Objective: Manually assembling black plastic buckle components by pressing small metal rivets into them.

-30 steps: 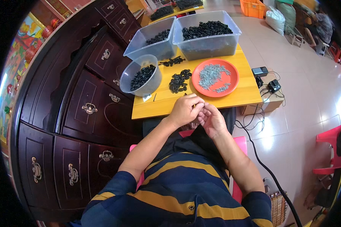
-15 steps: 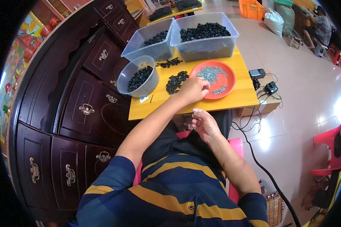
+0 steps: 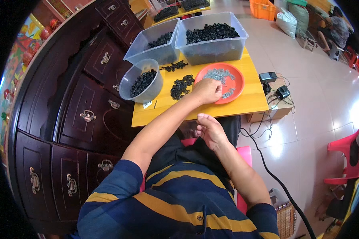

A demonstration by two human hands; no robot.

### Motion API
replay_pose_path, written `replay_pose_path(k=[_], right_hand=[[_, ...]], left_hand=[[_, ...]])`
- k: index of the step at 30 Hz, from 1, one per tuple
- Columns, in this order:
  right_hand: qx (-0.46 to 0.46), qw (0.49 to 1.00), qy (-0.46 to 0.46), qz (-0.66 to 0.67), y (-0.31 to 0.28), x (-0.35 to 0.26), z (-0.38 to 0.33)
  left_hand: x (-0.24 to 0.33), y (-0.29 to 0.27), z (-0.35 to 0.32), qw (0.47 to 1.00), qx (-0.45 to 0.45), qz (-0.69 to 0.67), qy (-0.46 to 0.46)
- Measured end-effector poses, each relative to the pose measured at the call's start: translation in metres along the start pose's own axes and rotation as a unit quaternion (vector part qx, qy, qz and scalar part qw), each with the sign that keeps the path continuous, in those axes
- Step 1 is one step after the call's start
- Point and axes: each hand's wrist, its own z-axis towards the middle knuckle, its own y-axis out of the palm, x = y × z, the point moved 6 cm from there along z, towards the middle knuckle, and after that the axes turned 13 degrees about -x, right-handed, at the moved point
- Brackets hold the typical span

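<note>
My left hand (image 3: pixel 208 91) is over the near left part of a round orange-red plate (image 3: pixel 238 88), with its fingers bent down and closed. Whatever its fingertips hold is hidden under the hand. Small grey pieces (image 3: pixel 221 75) lie heaped in the plate, and a smaller group (image 3: pixel 228 93) sits close by my fingers. Just off the table's near edge, my right hand (image 3: pixel 212 131) is held with curled fingers and the thumb against them; I cannot make out anything in it. Left of the plate, a pile of small black ring-like parts (image 3: pixel 180 87) rests on the yellow table (image 3: pixel 167 110).
A round clear tub (image 3: pixel 157 85) and two clear bins (image 3: pixel 211 53) (image 3: pixel 133 55) hold many black parts. More black parts (image 3: pixel 174 66) lie between them. A dark wooden cabinet (image 3: pixel 73 119) borders the left; a cardboard box (image 3: pixel 281 109) with cabled devices stands right. Someone (image 3: pixel 339 30) sits far off.
My left hand has moved a little right and farther over the plate, its fingers now more hidden. My right hand stays near the table edge. The whole view has shifted slightly.
</note>
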Motion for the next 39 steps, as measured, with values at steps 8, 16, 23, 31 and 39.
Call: replay_pose_path(k=[8, 16, 23, 31, 39], right_hand=[[0.046, 0.998, -0.032, -0.010, 0.000, -0.008, -0.005], [0.066, 0.982, -0.044, -0.173, 0.012, -0.009, -0.010], [-0.037, 0.953, -0.045, -0.297, 0.019, 0.008, -0.007], [-0.037, 0.977, 0.009, -0.211, 0.015, 0.014, -0.010], [-0.040, 0.958, -0.084, -0.271, 0.027, 0.008, -0.013]], left_hand=[[0.011, -0.028, -0.049, 0.996, 0.047, -0.066, 0.023], [0.018, -0.034, -0.152, 0.996, -0.019, 0.070, 0.045], [0.024, -0.023, -0.192, 0.995, -0.007, 0.093, 0.043], [0.019, -0.023, -0.208, 0.990, 0.092, -0.104, 0.035], [0.007, 0.006, -0.215, 0.916, 0.142, -0.373, -0.045]])
